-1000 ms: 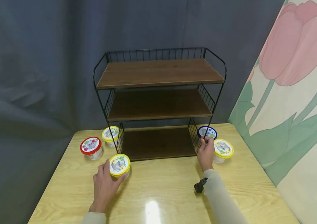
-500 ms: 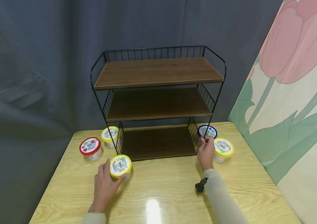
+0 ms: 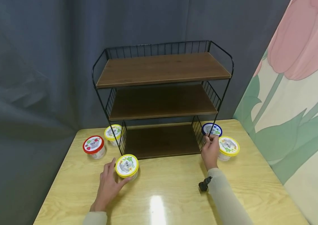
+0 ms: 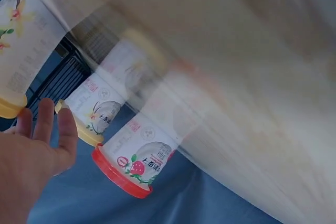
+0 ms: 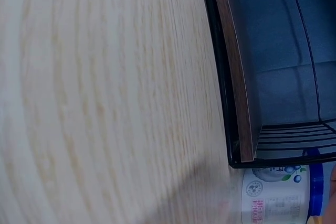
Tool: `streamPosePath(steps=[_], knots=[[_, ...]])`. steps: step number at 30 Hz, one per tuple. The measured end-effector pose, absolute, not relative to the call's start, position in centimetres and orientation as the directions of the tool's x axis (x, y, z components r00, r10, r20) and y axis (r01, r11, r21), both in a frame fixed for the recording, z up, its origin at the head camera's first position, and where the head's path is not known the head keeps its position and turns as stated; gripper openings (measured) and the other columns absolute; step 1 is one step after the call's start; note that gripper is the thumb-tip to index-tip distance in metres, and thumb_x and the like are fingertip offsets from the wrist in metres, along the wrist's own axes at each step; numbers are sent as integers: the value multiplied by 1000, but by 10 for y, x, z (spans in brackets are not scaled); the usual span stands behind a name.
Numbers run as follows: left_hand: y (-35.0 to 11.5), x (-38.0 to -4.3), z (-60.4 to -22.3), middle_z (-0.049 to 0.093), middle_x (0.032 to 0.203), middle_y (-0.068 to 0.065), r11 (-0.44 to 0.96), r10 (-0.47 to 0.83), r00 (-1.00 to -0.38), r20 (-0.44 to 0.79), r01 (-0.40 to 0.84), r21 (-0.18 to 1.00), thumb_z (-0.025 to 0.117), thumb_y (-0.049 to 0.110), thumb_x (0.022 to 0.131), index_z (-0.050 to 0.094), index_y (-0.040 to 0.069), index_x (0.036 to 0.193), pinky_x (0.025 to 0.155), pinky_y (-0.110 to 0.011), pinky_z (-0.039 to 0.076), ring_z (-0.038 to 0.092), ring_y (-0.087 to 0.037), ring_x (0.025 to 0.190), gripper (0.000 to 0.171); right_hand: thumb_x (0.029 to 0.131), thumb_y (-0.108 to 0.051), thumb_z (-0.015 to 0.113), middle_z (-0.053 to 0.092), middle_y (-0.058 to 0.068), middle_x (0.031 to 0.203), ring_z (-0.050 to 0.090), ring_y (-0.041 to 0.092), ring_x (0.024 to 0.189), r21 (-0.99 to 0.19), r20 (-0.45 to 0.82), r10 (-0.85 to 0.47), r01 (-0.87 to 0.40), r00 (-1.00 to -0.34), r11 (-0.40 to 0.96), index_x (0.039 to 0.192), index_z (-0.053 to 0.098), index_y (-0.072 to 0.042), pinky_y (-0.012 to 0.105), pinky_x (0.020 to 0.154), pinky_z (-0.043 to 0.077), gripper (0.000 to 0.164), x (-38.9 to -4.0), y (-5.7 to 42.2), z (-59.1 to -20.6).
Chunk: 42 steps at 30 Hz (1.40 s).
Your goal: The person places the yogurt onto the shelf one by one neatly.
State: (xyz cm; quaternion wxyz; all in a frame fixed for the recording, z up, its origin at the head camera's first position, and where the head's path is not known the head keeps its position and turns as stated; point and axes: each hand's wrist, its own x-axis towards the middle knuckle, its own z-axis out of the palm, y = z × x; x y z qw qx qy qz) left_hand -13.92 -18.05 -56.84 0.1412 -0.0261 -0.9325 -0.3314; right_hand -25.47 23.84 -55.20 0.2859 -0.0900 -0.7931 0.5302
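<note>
My left hand grips a yellow-lidded tub just in front of the shelf's left front corner. Its thumb lies at the near side and its fingers at the left. In the left wrist view that tub shows flower prints on its white wall. My right hand pinches the right front post of a three-tier shelf rack, fingertips near its foot. Right behind these fingers stands a blue-lidded tub, blueberries printed on its side. Most of the right hand is outside the right wrist view.
Left of the rack stand a red-lidded tub and another yellow-lidded tub. A further yellow-lidded tub is beside the right hand. A dark curtain hangs behind the wooden table, and a tulip-painted wall borders it on the right.
The tub in my left hand has shifted slightly right and nearer to the head camera, the hand moving with it. My right hand stays at the post. The head view has shifted a little.
</note>
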Motion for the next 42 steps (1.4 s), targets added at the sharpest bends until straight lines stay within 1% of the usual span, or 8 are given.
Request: streamPosePath(steps=[5, 11, 18, 22, 28, 34, 40, 42], knots=[[-177, -142, -565, 47, 133, -12, 776, -32, -965, 262, 141, 615, 84, 54, 71, 36, 9, 153, 98, -52, 36, 46, -35, 120, 105, 107, -15, 39, 60, 18, 123, 61, 30, 117, -898, 341, 439, -150, -832, 414, 118, 46, 3, 45, 100, 49, 22, -255, 241, -550], [-160, -148, -564, 48, 131, -7, 754, 1, -968, 250, 165, 635, 82, 59, 71, 47, 14, 146, 97, -48, 36, 46, -32, 117, 94, 107, -15, 41, 60, 21, 123, 61, 30, 116, -899, 357, 429, -180, -830, 399, 116, 46, 4, 46, 101, 48, 22, -256, 242, -549], [-144, -154, -564, 51, 129, -14, 832, 133, -919, 371, 307, 462, 86, 56, 68, 44, 7, 147, 98, -48, 35, 51, -31, 118, 102, 106, -12, 42, 62, 21, 121, 63, 30, 115, -895, 371, 442, -187, -816, 405, 113, 46, 5, 45, 101, 49, 18, -257, 243, -550], [-140, -157, -564, 51, 130, -14, 840, 159, -907, 390, 332, 430, 86, 56, 67, 40, 5, 149, 99, -47, 35, 50, -31, 119, 108, 106, -13, 43, 61, 23, 122, 63, 34, 117, -888, 389, 427, -208, -816, 410, 113, 46, 5, 46, 100, 49, 19, -258, 243, -549], [-140, -157, -565, 51, 132, -14, 825, 141, -923, 359, 310, 473, 86, 58, 66, 38, 3, 151, 102, -48, 33, 49, -30, 122, 112, 107, -13, 41, 61, 23, 122, 62, 33, 116, -891, 379, 414, -206, -827, 404, 114, 46, 5, 45, 100, 49, 20, -258, 244, -549], [-137, -162, -566, 43, 149, -16, 793, 154, -955, 252, 272, 545, 81, 62, 70, 31, 5, 155, 106, -53, 30, 41, -35, 137, 114, 106, -13, 42, 61, 20, 120, 62, 29, 114, -891, 381, 433, -199, -817, 409, 114, 47, 4, 42, 98, 49, 20, -256, 249, -547], [-132, -159, -569, 48, 146, -13, 760, 129, -959, 253, 259, 596, 80, 61, 73, 41, 6, 148, 105, -50, 30, 42, -32, 136, 101, 106, -12, 42, 61, 22, 121, 62, 31, 116, -891, 368, 423, -184, -828, 415, 115, 46, 4, 43, 97, 48, 19, -254, 247, -548], [-133, -155, -569, 49, 146, -14, 764, 118, -960, 255, 252, 594, 79, 62, 72, 41, 5, 147, 105, -50, 30, 43, -32, 136, 102, 106, -13, 42, 61, 22, 121, 62, 32, 116, -890, 369, 414, -188, -832, 414, 114, 46, 3, 44, 97, 48, 19, -255, 243, -549]])
